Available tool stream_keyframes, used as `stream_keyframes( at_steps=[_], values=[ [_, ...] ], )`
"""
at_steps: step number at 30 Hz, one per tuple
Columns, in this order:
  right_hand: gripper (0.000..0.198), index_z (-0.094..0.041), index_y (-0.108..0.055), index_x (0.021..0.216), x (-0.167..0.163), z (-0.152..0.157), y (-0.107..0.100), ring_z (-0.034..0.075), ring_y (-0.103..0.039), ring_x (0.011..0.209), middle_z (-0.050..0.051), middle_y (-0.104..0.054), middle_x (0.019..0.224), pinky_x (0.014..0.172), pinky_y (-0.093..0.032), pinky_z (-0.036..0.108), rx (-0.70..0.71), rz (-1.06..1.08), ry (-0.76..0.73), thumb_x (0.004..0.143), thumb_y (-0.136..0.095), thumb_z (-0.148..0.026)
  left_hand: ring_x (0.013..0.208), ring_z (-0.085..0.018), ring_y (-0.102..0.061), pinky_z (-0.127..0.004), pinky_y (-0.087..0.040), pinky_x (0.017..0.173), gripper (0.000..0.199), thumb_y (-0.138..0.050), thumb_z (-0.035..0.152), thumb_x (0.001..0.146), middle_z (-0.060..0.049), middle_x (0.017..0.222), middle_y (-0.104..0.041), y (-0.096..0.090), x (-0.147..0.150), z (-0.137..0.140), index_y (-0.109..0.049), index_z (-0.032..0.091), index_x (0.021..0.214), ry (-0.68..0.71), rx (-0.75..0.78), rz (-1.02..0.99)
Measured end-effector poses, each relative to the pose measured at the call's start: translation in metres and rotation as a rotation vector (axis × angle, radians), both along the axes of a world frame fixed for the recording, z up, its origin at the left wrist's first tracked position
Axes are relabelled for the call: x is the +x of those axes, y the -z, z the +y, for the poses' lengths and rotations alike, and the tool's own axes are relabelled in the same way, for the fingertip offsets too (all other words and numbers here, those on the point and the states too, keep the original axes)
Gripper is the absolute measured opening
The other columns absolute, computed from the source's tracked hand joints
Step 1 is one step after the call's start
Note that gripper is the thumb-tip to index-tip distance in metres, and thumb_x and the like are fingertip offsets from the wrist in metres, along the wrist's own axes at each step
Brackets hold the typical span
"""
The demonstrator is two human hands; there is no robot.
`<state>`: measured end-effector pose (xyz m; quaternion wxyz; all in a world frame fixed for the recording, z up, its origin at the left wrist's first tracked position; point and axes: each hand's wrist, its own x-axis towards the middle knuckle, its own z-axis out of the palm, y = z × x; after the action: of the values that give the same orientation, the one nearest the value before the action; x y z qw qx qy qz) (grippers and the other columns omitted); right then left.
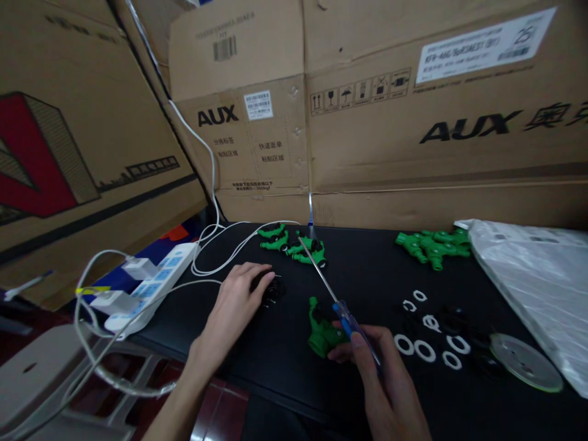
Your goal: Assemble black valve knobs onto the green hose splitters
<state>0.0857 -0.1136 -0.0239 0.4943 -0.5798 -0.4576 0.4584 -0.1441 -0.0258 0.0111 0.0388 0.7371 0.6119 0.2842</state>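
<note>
My left hand (241,288) reaches over a small pile of black pieces (276,291) with thin silvery shafts, perhaps screws. Its thumb and forefinger nearly meet there; anything between them is too small to name. My right hand (383,367) grips a screwdriver (349,320) with a blue, clear handle, its steel shaft slanting up and left. Those same fingers also hold a green plastic fitting (323,334) with branching stubs and a dark part on it. Beyond the screwdriver tip lies a group of green fittings with black parts (307,251).
More green fittings (434,246) lie at the back right by a white plastic bag (528,275). Several white rings (425,350), dark round parts (454,318) and a clear disc (528,361) are at right. A power strip (156,288) with cables lies left; cardboard boxes (257,147) stand behind.
</note>
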Motion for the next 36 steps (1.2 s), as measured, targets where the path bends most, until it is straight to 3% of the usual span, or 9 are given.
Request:
stream_keyframes(
  at_steps=[5, 10, 17, 27, 32, 36],
  values=[
    [0.039, -0.024, -0.059, 0.098, -0.001, 0.0, 0.004, 0.024, -0.073, 0.082, 0.005, -0.073, 0.081, 0.046, -0.042, 0.026, 0.029, 0.022, 0.003, 0.099, -0.047, -0.061, 0.103, -0.029, -0.07, -0.041, -0.051, 0.094, 0.033, -0.05, 0.04, 0.099, -0.01, 0.107, -0.075, -0.002, -0.005, 0.033, -0.075, 0.02, 0.107, 0.024, -0.218, 0.085],
    [0.045, -0.022, -0.06, 0.099, 0.0, 0.001, 0.006, 0.021, -0.071, 0.07, 0.006, -0.073, 0.084, 0.044, -0.039, 0.026, 0.021, -0.008, -0.017, 0.099, -0.042, -0.062, 0.09, -0.024, -0.072, -0.031, -0.051, 0.078, 0.022, -0.062, 0.036, 0.088, -0.006, 0.096, -0.077, -0.005, -0.009, 0.055, -0.076, 0.021, 0.097, 0.089, -0.354, 0.118],
    [0.043, -0.022, -0.061, 0.097, -0.001, 0.0, 0.004, 0.023, -0.073, 0.083, 0.005, -0.073, 0.082, 0.052, -0.044, 0.025, 0.055, 0.013, -0.016, 0.099, -0.044, -0.062, 0.077, -0.019, -0.07, -0.025, -0.048, 0.069, 0.018, -0.06, 0.025, 0.083, -0.003, 0.084, -0.077, -0.014, -0.01, 0.068, -0.076, 0.019, 0.091, 0.135, -0.487, 0.189],
    [0.046, -0.022, -0.058, 0.099, -0.003, -0.001, 0.003, 0.021, -0.067, 0.072, 0.002, -0.07, 0.07, 0.064, -0.045, 0.028, 0.049, 0.121, -0.059, 0.097, -0.045, -0.065, 0.086, -0.022, -0.064, -0.03, -0.045, 0.078, 0.013, -0.058, 0.01, 0.08, -0.006, 0.086, -0.07, -0.019, -0.002, 0.065, -0.067, 0.019, 0.079, 0.204, -0.397, 0.203],
    [0.043, -0.021, -0.058, 0.107, -0.003, -0.003, 0.0, 0.02, -0.066, 0.072, 0.0, -0.071, 0.069, 0.081, -0.045, 0.033, 0.071, 0.216, -0.031, 0.099, -0.045, -0.062, 0.085, -0.022, -0.066, -0.032, -0.048, 0.079, 0.016, -0.049, 0.029, 0.097, -0.005, 0.089, -0.07, -0.025, -0.004, 0.055, -0.062, 0.02, 0.095, 0.188, -0.305, 0.049],
    [0.04, -0.021, -0.06, 0.112, 0.01, 0.001, 0.005, 0.02, -0.069, 0.08, 0.003, -0.074, 0.083, 0.085, -0.049, 0.035, 0.107, 0.29, -0.044, 0.101, -0.046, -0.058, 0.091, -0.021, -0.068, -0.03, -0.05, 0.083, 0.029, -0.055, 0.047, 0.097, -0.003, 0.096, -0.071, -0.028, 0.003, 0.033, -0.065, 0.02, 0.102, 0.257, -0.303, -0.196]
  ],
)
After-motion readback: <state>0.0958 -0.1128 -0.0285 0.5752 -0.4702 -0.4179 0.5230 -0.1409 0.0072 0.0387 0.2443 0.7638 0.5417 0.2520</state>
